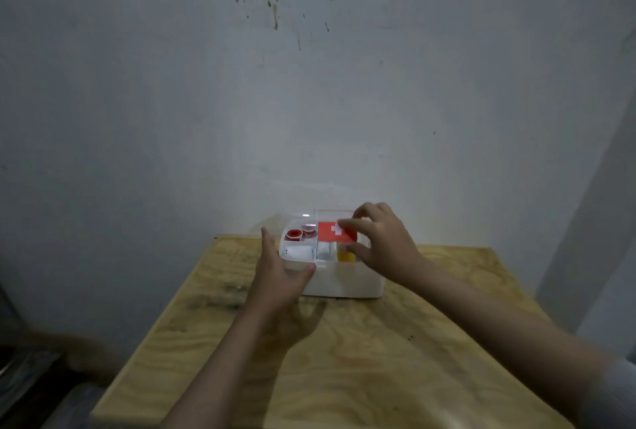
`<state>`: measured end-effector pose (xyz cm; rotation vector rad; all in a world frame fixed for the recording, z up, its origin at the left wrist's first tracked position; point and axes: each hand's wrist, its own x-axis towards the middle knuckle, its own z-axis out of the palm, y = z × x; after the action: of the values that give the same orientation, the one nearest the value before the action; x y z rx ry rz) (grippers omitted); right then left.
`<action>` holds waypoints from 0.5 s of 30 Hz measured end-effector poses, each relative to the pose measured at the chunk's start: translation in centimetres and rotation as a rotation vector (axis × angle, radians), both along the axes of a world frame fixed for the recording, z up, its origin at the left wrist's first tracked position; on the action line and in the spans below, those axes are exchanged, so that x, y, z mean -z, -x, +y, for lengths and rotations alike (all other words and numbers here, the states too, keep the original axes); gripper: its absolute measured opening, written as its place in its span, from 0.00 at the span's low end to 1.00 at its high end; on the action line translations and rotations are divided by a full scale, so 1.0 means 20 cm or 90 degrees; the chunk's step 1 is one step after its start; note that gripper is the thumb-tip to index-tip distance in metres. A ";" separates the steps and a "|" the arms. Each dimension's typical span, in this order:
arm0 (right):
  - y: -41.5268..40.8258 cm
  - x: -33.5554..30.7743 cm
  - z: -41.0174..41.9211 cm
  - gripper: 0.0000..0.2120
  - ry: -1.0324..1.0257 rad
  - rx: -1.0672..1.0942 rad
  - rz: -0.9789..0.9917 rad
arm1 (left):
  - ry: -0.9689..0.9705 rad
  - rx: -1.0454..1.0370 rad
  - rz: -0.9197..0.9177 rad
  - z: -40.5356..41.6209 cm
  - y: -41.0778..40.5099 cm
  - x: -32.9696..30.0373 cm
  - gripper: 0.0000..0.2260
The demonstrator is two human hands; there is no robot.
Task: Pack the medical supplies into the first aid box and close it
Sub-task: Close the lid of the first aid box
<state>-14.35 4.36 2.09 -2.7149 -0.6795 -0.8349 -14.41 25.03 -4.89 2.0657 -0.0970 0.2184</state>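
A white first aid box [344, 282] stands on the far part of a plywood table [344, 353]. A clear tray [298, 247] sits in its top, holding red tape rolls [294, 234] and a white bandage roll [298, 252]. A clear lid with a red panel and white cross [332, 231] lies over the box's right part. My left hand [278, 274] grips the front left corner of the tray and box. My right hand [382, 243] pinches the lid's right side, thumb at the front edge. Something yellow [346, 256] shows beneath the lid.
A stained grey wall [309, 84] rises directly behind the table. Dark clutter lies on the floor at the lower left [31, 370]. The table's near half [327, 377] is bare wood.
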 end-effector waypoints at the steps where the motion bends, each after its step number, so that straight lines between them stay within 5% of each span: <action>1: 0.02 0.05 0.00 0.19 0.010 0.002 0.001 | -0.021 -0.002 -0.015 0.00 0.03 0.00 0.53; 7: 0.10 0.21 -0.01 0.25 0.064 0.005 0.030 | -0.167 0.016 -0.145 -0.03 0.08 -0.02 0.44; 15: 0.05 0.15 -0.02 0.32 -0.061 0.059 0.108 | -0.298 0.013 -0.184 -0.08 0.00 -0.03 0.36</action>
<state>-15.34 3.87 -0.84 -2.7085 -0.4696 -0.6305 -14.46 23.46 -4.35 2.4823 -0.3750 0.5212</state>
